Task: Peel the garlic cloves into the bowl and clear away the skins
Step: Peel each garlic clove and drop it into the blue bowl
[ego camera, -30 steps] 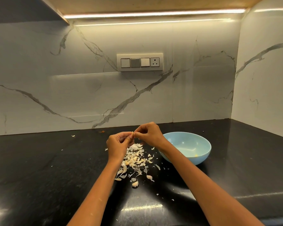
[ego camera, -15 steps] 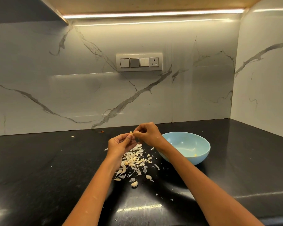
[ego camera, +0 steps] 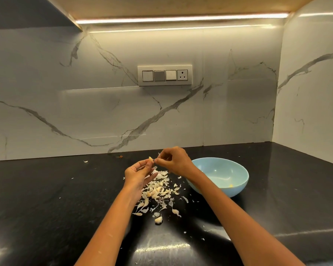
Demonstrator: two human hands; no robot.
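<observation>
Here the left hand (ego camera: 140,172) is holding a garlic clove (ego camera: 151,159) up at its fingertips, palm turned partly upward, while the right hand (ego camera: 174,160) is pinching at the clove's upper end from the right side, with what looks like a shred of skin (ego camera: 158,154) lifting above its fingers. The clove is sitting between the two hands, just above the heap of skins (ego camera: 158,189) lying on the black countertop (ego camera: 46,198), and its long axis appears to be pointing up and slightly away, though it is too small to be sure. The relation that is mattering most is the bowl (ego camera: 236,189): it is standing just to the right of the right wrist, partly behind the right forearm, so the right hand is the nearer one to it, while the clove is resting in the left. Judging from this, the peeled clove will probably have to cross rightward over the right arm's side to be dropped in. A small yellowish piece (ego camera: 230,186) is lying inside the bowl. Another clove (ego camera: 158,219) is lying at the near edge of the heap.
</observation>
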